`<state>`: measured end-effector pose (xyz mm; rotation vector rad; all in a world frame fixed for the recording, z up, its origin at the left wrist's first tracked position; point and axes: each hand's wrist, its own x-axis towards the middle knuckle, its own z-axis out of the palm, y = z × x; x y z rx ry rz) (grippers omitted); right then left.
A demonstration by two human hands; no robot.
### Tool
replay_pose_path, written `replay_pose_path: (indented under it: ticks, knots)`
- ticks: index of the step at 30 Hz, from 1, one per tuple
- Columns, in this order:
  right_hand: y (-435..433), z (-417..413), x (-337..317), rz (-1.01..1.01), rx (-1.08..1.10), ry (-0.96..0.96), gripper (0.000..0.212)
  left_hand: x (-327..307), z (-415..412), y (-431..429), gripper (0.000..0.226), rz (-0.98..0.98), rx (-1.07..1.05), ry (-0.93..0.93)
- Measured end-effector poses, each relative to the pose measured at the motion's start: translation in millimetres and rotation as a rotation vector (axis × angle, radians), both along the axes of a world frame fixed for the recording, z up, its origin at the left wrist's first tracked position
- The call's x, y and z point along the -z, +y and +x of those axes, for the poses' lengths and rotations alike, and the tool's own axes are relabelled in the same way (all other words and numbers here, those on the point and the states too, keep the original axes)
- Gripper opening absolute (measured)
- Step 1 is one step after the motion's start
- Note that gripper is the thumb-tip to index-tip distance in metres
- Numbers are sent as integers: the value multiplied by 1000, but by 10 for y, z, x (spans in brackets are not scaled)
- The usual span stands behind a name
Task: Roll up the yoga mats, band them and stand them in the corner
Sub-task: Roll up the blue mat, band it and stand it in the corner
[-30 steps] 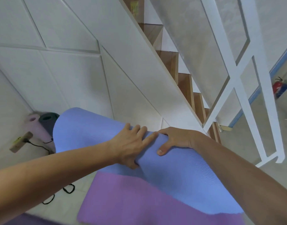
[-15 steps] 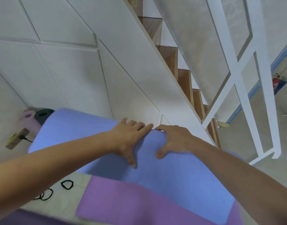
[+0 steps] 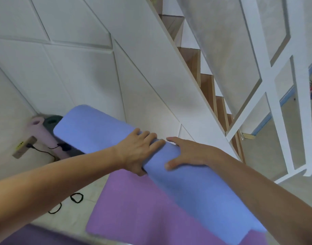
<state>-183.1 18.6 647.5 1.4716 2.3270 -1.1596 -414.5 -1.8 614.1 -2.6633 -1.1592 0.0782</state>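
A blue yoga mat (image 3: 195, 188) runs in a thick roll from upper left to lower right, lying over a flat purple mat (image 3: 134, 209). My left hand (image 3: 139, 152) grips the roll near its middle, fingers over the top and thumb beneath. My right hand (image 3: 188, 154) rests on the roll just beside it, fingers spread and thumb pressing the near side. In the left corner stand a rolled pink mat (image 3: 44, 137) and a rolled dark green mat (image 3: 51, 120). Black bands (image 3: 77, 197) lie on the floor to the left of the purple mat.
A white panelled wall (image 3: 81, 68) under a wooden staircase (image 3: 206, 82) closes the far side. A white railing frame (image 3: 282, 96) stands at right. A power strip (image 3: 24, 146) with a black cable lies by the corner. A darker purple mat edge (image 3: 36, 234) shows at bottom left.
The blue roll has swung so that its left end points more toward the corner. Both hands moved with it, and my left hand's fingers have curled further round the roll.
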Motion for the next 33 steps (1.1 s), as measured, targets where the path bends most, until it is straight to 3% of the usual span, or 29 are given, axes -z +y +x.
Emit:
replay_pose_path:
  ticks: [3,6,10,17,20,24,27,30,31,33]
  knots:
    - [-270,-52,-27,514,-224,-411,142,-139,17,102,108,-275,-217,-77]
    - [-293,-76,69,661,-283,-451,133,-246,22,200,107,-577,-316,-135]
    - [-171,-85,226,504,-193,-307,105,-173,5,219,105,-687,-300,-98]
    - [-29,-107,882,-80,144,-67,84,629,-184,57,137,-292,-21,86]
    - [11,-85,1553,-390,285,177,58,1216,-187,-34,155,-255,11,113]
    - [119,-35,2624,-622,424,281,85,2307,-88,-4,152,-324,62,38]
    - [230,-1,3473,-779,437,280,83,3260,-9,149,136,-385,75,-73]
    - [341,119,4114,-876,421,269,47,4204,68,282,124,-450,65,-230]
    - [397,210,4238,-902,417,248,44,4517,84,320,122,-496,27,-310]
    - [541,461,4390,-931,406,196,70,5034,95,379,120,-599,-107,-473]
